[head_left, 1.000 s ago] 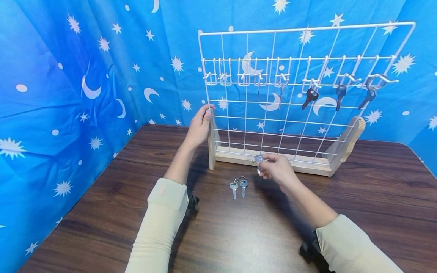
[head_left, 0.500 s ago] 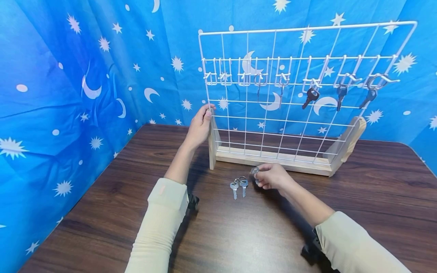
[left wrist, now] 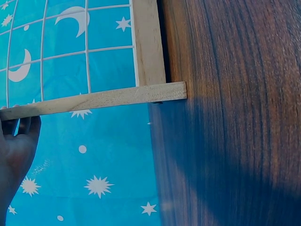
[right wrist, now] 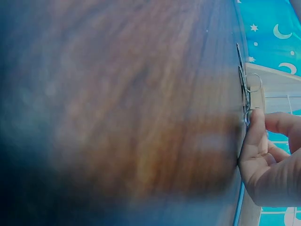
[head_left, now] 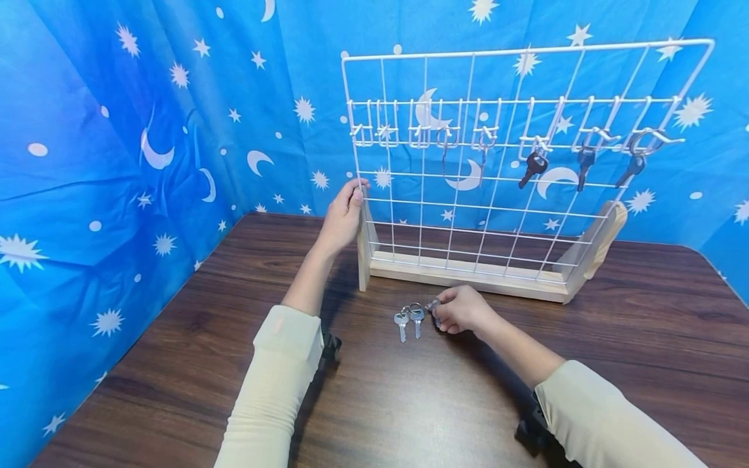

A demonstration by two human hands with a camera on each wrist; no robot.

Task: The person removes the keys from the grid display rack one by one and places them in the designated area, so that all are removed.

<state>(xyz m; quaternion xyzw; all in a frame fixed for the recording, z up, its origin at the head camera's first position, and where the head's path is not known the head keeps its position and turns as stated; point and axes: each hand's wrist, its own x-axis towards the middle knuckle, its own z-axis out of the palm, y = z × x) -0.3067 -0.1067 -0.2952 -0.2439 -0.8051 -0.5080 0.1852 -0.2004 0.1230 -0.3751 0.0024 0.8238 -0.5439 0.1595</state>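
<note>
My left hand (head_left: 342, 220) grips the left wooden side post (head_left: 363, 257) of a white wire grid rack (head_left: 526, 48); the left wrist view shows its fingers behind the post's edge. In front of the rack, my right hand (head_left: 466, 309) pinches a silver key (head_left: 432, 305) with a ring, low at the tabletop and mostly covered by the fingers. Just left of it lie two silver keys with rings, one key (head_left: 401, 320) beside the other key (head_left: 417, 314). In the right wrist view the thumb and fingers (right wrist: 257, 125) close at a ring near the table.
Hooks line the rack's upper part. Several keys hang from the middle and right ones, including a dark key (head_left: 533, 169) and a grey key (head_left: 585, 166). A wooden base bar (head_left: 468, 281) runs along the bottom. Blue star-patterned cloth (head_left: 175, 117) hangs behind the brown table (head_left: 374, 403).
My right hand has come down and slightly left with the key, from in front of the rack's base to the tabletop beside the two keys. The left hand has stayed on the post.
</note>
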